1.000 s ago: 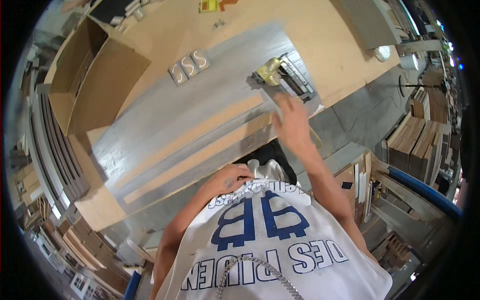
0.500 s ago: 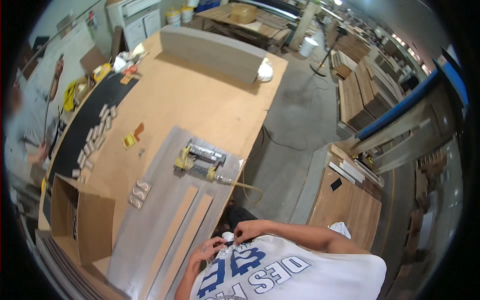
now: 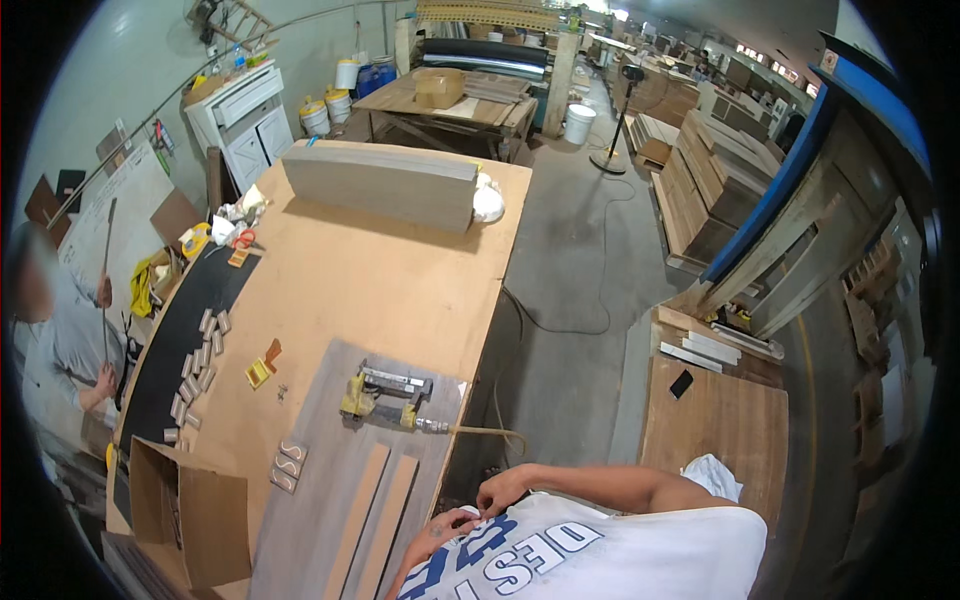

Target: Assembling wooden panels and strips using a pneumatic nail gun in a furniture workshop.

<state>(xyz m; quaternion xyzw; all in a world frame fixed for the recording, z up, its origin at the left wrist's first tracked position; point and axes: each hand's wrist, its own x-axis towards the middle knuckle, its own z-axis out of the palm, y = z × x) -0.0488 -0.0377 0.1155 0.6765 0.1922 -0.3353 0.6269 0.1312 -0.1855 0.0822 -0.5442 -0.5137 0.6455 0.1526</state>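
On the counter a nail gun lies on a grey panel. Just below, the left hand and right hand pinch together at the shirt; what they hold is unclear.

An open brown cardboard box at the table's near-left corner — another carton on the far bench.

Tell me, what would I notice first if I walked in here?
Probably the big plywood worktable filling the middle, with a yellow nail gun lying on a grey board at its near end. Just below, the person's left hand and right hand meet at their white shirt.
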